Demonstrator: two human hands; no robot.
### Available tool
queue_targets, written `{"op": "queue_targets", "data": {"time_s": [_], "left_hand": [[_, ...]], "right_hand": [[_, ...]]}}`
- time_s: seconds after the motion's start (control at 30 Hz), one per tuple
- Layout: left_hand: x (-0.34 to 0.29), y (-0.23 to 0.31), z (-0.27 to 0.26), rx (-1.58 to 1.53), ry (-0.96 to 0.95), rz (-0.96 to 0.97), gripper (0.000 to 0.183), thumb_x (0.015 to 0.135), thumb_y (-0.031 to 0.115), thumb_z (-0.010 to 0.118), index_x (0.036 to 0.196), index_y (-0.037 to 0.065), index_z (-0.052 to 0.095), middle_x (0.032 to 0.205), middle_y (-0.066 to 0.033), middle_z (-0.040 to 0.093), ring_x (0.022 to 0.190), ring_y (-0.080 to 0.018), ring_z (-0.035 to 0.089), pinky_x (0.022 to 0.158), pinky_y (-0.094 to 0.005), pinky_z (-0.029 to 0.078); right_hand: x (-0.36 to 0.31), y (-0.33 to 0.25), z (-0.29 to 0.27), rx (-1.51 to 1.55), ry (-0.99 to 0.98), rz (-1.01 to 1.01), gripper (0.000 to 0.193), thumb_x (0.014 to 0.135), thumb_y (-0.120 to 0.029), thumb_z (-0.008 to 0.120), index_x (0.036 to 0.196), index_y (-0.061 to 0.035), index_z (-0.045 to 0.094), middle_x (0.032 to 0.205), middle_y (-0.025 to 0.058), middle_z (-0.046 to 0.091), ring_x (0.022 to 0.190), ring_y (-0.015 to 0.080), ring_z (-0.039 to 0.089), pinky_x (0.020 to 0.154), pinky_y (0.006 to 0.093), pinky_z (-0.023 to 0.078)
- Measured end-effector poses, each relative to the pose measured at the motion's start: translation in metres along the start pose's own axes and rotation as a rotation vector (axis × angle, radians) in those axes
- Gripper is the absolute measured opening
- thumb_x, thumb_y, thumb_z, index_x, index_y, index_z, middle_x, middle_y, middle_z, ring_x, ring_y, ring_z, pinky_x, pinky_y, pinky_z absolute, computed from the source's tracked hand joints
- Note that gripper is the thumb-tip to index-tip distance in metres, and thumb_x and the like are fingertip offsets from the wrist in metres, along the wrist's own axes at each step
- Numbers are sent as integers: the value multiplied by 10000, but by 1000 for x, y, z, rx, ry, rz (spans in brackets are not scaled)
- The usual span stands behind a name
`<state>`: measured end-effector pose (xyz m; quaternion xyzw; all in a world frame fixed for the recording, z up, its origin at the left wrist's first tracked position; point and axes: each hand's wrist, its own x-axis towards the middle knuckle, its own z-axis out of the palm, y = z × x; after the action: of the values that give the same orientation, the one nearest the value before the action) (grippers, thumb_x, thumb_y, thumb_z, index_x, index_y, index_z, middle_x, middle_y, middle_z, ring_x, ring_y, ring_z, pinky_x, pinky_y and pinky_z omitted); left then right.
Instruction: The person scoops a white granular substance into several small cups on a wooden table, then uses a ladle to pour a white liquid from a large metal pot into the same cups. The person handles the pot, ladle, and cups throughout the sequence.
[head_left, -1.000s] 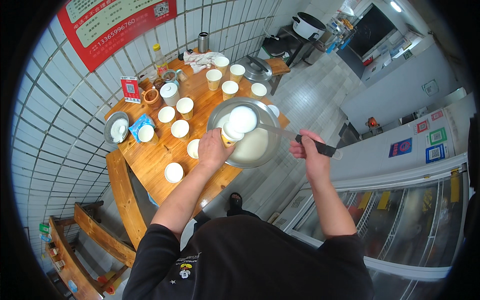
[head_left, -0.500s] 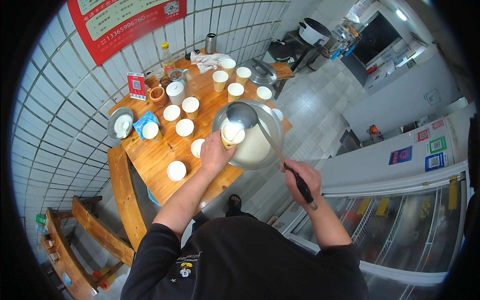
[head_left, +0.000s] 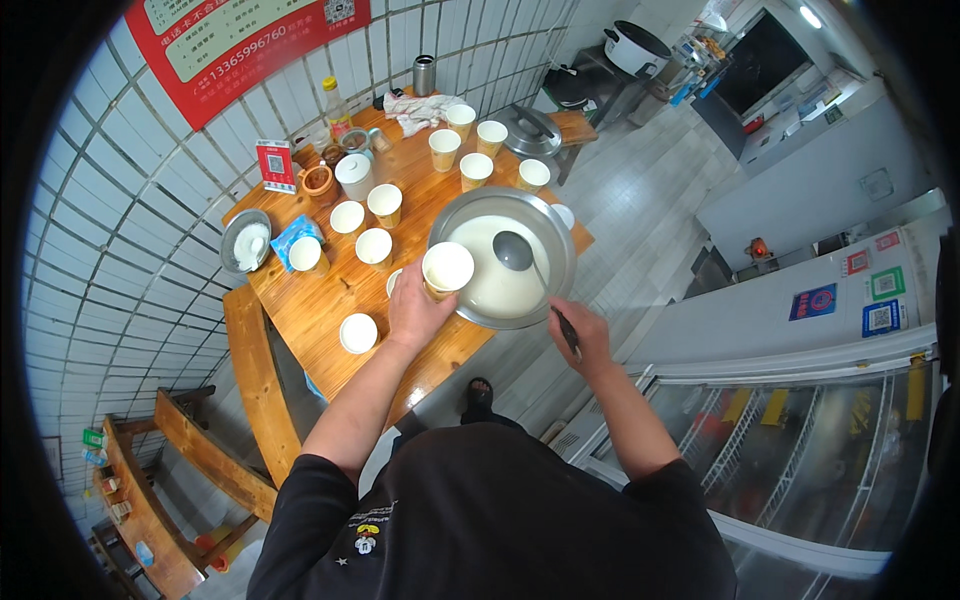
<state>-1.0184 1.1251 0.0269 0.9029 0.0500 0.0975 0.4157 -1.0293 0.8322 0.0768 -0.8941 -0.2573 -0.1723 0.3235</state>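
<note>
While the left hand grips a cup at the left edge of a basin, the right hand clasps a ladle, its head at or just above the white liquid. Farther out, more cups stand on the table, near a jar and a rag.

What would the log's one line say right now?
left hand: holds paper cup | right hand: grips ladle handle | ladle head: over or touching white liquid in metal bowl, unclear which | wooden table: more cups
</note>
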Motion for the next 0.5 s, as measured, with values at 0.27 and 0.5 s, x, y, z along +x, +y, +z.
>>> {"op": "queue_targets", "data": {"time_s": [0.27, 0.5], "left_hand": [[-4, -4, -4, 3, -8, -5, 755, 756, 278, 847, 1389, 81, 487, 1271, -187, 619, 1234, -376, 557, 1046, -470, 460], [-4, 0, -9, 15, -52, -56, 772, 759, 307, 851, 1401, 88, 481, 1265, -182, 625, 1227, -372, 555, 1048, -474, 454]], "right_hand": [[-23, 29, 35, 420, 48, 458, 218, 959, -133, 660, 1146, -23, 685, 944, 133, 751, 745, 235, 724, 654, 340, 559], [-9, 33, 14, 818, 273, 1111, 314, 1024, -211, 586, 1264, -8, 597, 950, 165, 738, 738, 178, 708, 637, 295, 551]]}}
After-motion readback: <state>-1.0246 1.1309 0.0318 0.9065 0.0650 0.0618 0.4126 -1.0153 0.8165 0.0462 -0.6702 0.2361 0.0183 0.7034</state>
